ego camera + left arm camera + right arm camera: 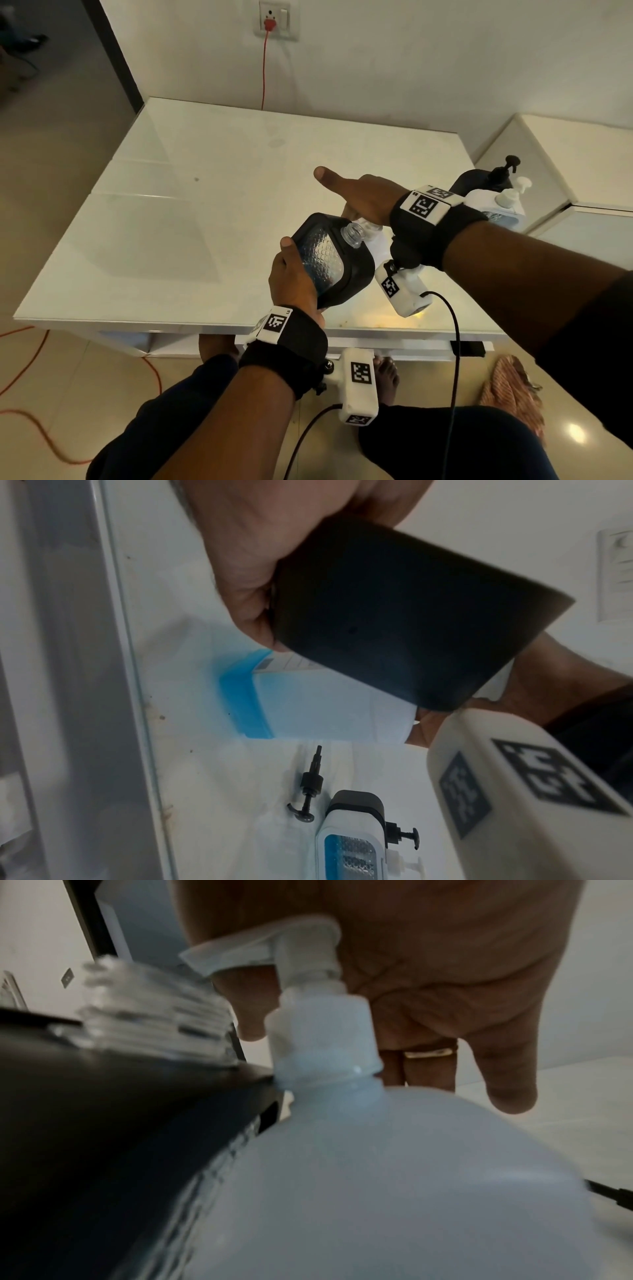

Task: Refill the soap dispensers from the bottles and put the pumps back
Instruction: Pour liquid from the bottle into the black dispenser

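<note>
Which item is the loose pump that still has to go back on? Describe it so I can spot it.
On the white table, look beside the upright blue-windowed dispenser. The loose black pump lies flat there, its thin stem bare, the only pump not fitted to any container.

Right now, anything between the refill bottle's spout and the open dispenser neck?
Nothing visible. The left hand tilts the black dispenser with its clear neck uncapped. The right hand presses the white bottle's pump head, spout aimed at the neck. The gap itself is blurred.
</note>
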`<control>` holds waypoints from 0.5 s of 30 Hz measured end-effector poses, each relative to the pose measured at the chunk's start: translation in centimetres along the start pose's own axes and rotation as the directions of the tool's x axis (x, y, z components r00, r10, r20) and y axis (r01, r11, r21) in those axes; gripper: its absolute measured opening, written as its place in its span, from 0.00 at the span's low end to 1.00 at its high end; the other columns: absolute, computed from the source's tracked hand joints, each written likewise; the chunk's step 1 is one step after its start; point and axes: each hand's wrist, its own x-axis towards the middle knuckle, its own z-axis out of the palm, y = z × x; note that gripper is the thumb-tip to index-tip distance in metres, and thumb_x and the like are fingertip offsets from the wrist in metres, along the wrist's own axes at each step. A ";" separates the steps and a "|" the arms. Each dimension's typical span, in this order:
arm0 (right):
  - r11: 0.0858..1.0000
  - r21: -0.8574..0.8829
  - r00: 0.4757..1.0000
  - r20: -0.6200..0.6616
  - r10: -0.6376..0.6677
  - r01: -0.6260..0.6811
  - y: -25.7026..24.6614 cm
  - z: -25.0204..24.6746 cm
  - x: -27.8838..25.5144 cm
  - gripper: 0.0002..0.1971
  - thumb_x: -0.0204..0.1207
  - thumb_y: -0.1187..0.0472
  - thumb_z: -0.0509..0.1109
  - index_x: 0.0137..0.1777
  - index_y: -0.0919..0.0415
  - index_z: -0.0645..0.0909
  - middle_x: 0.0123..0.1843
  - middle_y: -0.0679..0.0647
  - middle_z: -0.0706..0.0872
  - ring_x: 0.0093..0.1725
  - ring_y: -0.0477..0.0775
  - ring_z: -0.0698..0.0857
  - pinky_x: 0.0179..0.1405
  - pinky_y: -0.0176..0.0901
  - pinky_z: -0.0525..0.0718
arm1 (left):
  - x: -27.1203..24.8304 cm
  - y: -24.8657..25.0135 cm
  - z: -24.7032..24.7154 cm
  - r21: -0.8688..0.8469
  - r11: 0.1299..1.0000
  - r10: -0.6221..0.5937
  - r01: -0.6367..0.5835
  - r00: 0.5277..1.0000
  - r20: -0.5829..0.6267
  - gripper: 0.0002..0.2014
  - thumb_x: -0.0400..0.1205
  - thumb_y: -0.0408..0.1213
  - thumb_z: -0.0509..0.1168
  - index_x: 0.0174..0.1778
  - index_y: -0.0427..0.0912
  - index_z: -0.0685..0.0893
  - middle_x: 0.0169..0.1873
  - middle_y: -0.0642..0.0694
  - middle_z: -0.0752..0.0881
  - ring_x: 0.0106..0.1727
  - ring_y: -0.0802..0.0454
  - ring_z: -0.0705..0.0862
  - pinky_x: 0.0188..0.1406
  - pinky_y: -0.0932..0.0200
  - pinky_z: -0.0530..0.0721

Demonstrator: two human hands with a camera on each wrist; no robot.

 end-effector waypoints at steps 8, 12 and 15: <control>0.999 0.024 0.998 -0.044 -0.041 0.042 0.1 -0.4 -0.2 0.48 0.74 0.18 0.45 0.45 0.61 0.90 0.39 0.49 0.89 0.46 0.52 0.86 0.55 0.49 0.76 | 0.0 0.1 0.0 -0.045 0.998 -0.037 0.037 0.999 -0.003 0.18 0.89 0.69 0.53 0.47 0.63 0.81 0.64 0.45 0.86 0.65 0.36 0.86 0.68 0.30 0.86; 0.997 0.039 0.997 -0.052 -0.059 0.061 0.2 -0.1 -0.1 0.47 0.75 0.19 0.47 0.48 0.61 0.89 0.40 0.49 0.88 0.45 0.52 0.85 0.51 0.49 0.77 | 0.0 0.0 -0.1 -0.041 0.998 -0.045 0.045 0.999 -0.002 0.18 0.88 0.69 0.54 0.48 0.64 0.83 0.65 0.45 0.87 0.65 0.35 0.86 0.66 0.28 0.87; 0.997 0.035 0.997 -0.041 -0.060 0.062 0.2 0.0 -0.1 0.47 0.75 0.19 0.46 0.49 0.61 0.90 0.41 0.49 0.87 0.44 0.51 0.84 0.53 0.49 0.77 | 0.1 0.0 -0.1 -0.047 0.998 -0.040 0.040 0.999 0.003 0.19 0.89 0.68 0.54 0.48 0.63 0.84 0.63 0.45 0.88 0.64 0.36 0.87 0.66 0.29 0.87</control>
